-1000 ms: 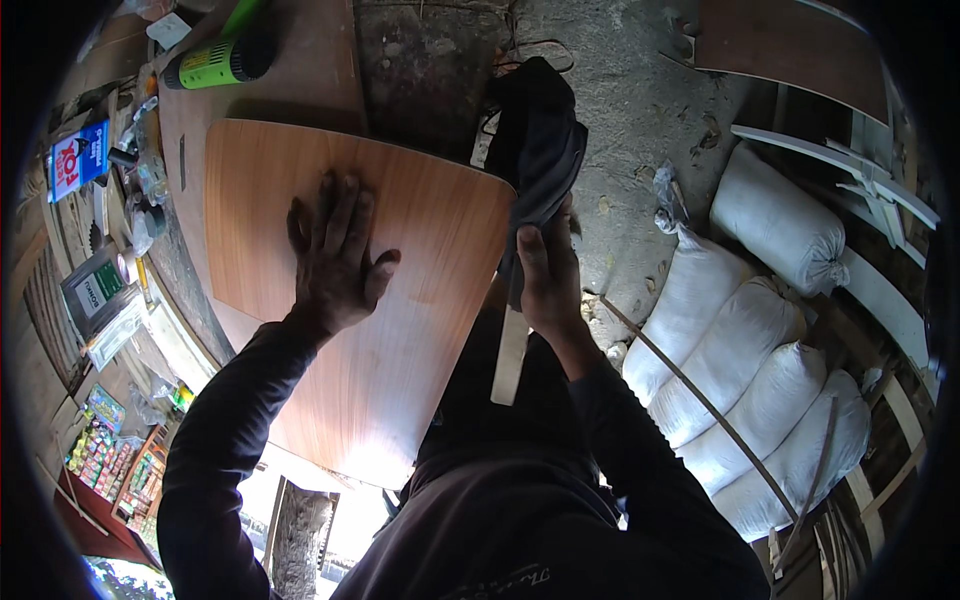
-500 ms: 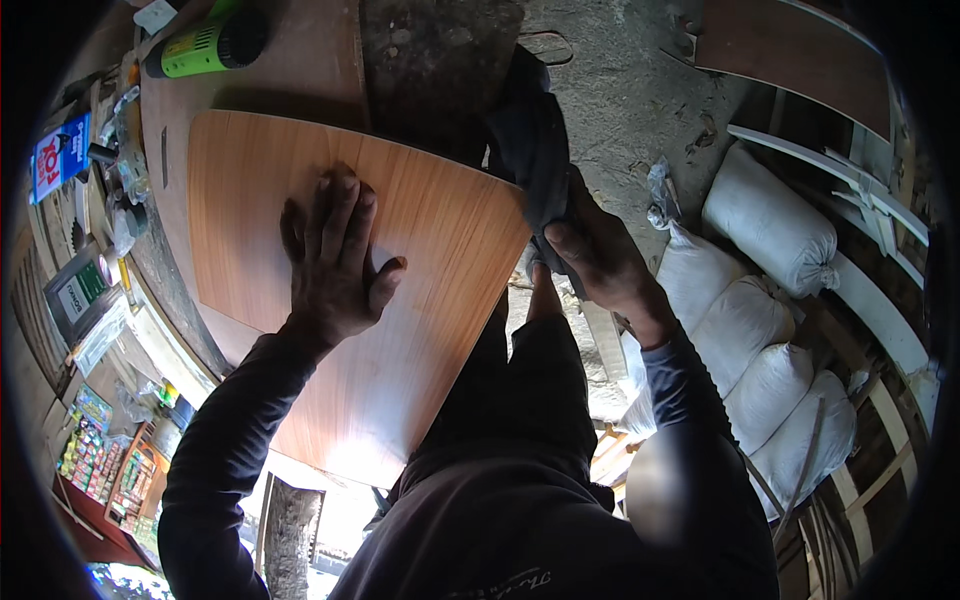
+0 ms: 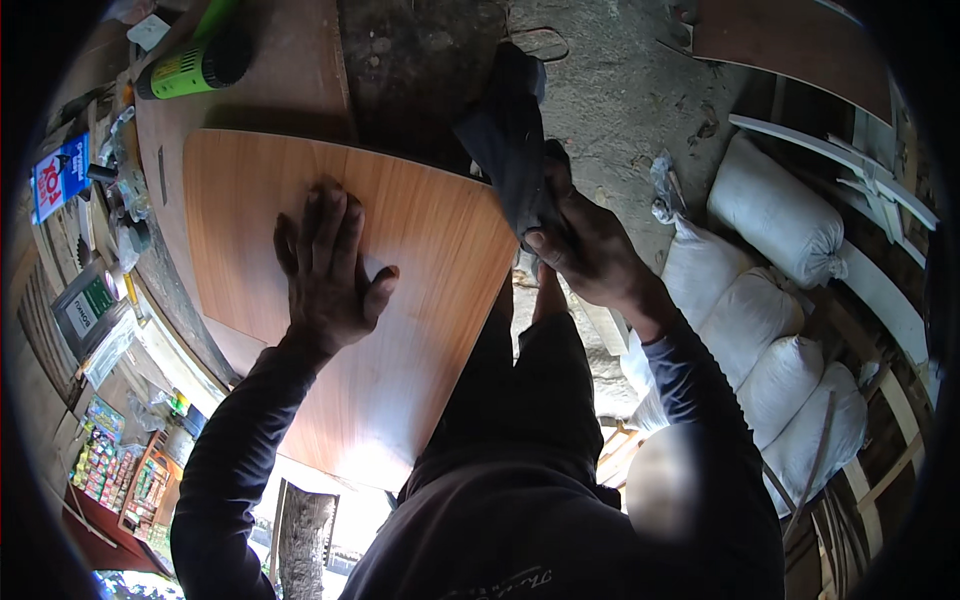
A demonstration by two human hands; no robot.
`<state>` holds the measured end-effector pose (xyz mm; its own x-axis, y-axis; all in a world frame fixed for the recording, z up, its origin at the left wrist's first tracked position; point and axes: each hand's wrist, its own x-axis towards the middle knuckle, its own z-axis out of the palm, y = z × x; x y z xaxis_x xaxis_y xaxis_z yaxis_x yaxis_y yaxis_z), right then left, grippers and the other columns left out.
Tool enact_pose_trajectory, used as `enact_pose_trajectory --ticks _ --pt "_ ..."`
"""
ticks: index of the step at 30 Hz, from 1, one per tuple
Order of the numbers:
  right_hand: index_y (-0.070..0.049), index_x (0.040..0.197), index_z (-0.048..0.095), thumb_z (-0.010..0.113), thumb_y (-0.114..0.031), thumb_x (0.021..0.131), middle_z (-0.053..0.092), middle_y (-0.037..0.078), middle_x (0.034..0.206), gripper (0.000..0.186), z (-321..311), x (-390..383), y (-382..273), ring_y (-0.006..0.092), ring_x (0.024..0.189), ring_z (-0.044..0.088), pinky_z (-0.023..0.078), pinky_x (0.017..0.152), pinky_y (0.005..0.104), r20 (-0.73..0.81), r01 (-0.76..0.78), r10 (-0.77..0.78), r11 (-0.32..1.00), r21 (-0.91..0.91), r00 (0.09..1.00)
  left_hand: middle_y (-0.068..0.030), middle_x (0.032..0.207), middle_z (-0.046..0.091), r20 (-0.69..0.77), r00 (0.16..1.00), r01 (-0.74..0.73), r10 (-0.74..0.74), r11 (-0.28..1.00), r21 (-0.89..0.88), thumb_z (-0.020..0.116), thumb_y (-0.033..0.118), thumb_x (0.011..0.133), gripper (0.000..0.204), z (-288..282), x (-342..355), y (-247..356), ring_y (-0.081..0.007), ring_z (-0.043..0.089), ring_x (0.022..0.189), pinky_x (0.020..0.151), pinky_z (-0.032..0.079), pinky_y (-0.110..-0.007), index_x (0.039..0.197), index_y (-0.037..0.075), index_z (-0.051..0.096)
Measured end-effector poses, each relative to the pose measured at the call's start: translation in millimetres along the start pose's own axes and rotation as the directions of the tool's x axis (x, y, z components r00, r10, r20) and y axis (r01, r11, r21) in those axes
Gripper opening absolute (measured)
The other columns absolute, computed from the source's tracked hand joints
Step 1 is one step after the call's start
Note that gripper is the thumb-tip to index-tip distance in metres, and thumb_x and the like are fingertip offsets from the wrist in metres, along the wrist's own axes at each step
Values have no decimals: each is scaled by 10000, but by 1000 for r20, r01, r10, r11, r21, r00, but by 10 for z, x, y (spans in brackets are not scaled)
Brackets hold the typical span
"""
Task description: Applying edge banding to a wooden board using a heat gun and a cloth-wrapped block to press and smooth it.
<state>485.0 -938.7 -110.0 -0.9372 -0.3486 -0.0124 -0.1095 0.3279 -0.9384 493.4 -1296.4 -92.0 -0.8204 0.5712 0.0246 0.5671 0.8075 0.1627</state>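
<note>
A wood-grain panel [image 3: 430,230] with a smooth, shiny face lies in front of me on a brown work surface [image 3: 290,85]. My left hand [image 3: 330,260] rests flat on it, fingers stretched out and slightly apart. At the panel's far right corner, my right hand [image 3: 590,245] is closed round a bunched dark cloth [image 3: 510,150]. Part of the cloth hangs beyond the edge, and its lower end overlaps the corner. Whether it presses on the panel's edge I cannot tell. The fingertips of my right hand are partly hidden behind the cloth.
A green and black power tool [image 3: 190,72] lies at the far left of the work surface. Stuffed white sacks [image 3: 775,210] are piled on the floor to the right, beside boards and wood strips [image 3: 890,170]. Small items and a blue packet [image 3: 62,178] line the left side.
My right hand has moved a little left with the cloth, which now laps over the panel's corner. My left hand stays flat on the panel. The whole view has shifted slightly.
</note>
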Motion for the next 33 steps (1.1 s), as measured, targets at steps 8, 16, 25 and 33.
enact_pose_trajectory --ticks 8,16,25,33 --pt "13 1638 376 690 -333 1076 732 171 1119 730 74 -746 154 256 904 750 616 795 359 -41 -147 149 988 46 988 -197 1728 360 7 1000 8 -8 999 -50 436 657 1077 839 -8 -28 -1 -402 275 1633 1286 135 -666 1649 44 394" --pt "-26 1513 541 697 -497 970 716 143 1325 735 206 -1950 177 282 1119 733 627 983 423 -156 214 742 18 977 652 -216 1731 345 59 998 31 -32 999 18 361 701 1080 882 4 -22 11 -405 262 1638 1302 122 -641 1665 41 373" --pt "18 1295 620 903 -324 904 721 114 1088 592 -150 -1148 424 209 830 729 590 782 330 2 -285 492 501 817 870 -263 1729 329 59 998 -11 10 1000 15 324 676 1083 882 -2 29 50 -428 270 1630 1297 142 -639 1677 25 348" --pt "36 1372 664 906 -21 642 737 126 1301 771 24 -1801 493 306 1202 704 577 1054 415 -178 197 519 19 980 836 -269 1717 353 54 998 -33 32 999 21 385 624 1086 854 9 -12 -56 -439 291 1619 1290 168 -632 1670 2 348"
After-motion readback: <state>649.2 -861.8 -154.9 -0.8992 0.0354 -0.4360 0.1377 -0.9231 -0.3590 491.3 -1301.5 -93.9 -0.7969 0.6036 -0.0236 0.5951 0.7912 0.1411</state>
